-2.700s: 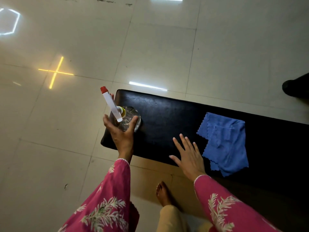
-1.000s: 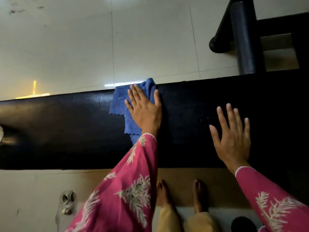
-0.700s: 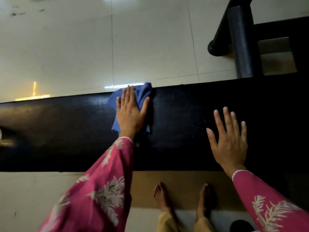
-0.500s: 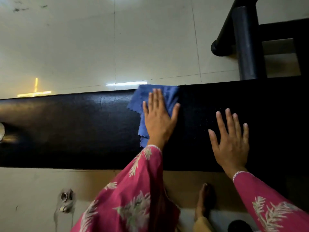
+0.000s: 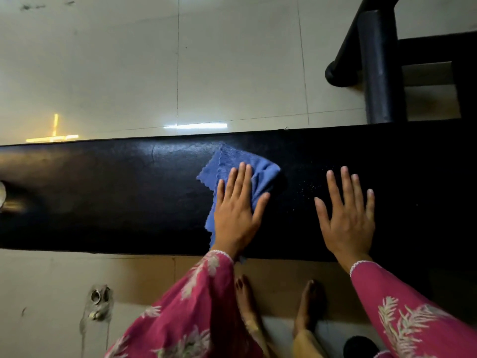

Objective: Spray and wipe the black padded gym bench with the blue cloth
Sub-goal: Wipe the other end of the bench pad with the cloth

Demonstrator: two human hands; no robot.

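The black padded bench (image 5: 103, 197) runs across the whole view from left to right. A crumpled blue cloth (image 5: 240, 164) lies on its middle, and my left hand (image 5: 236, 213) presses flat on the cloth with fingers spread. My right hand (image 5: 346, 215) rests flat and empty on the bare pad to the right of the cloth. Small pale droplets or specks (image 5: 307, 189) dot the pad between the two hands. A sliver of the spray bottle (image 5: 2, 193) shows at the far left edge on the bench.
Black metal frame tubes (image 5: 379, 73) of gym equipment rise behind the bench at the upper right. Pale tiled floor (image 5: 129, 60) lies beyond the bench. My bare feet (image 5: 307, 306) stand in front of it, and a small metal floor fitting (image 5: 99, 297) sits at lower left.
My left hand has slid the blue cloth to the right and toward me along the pad, closer to my right hand. My right hand has stayed flat in place.
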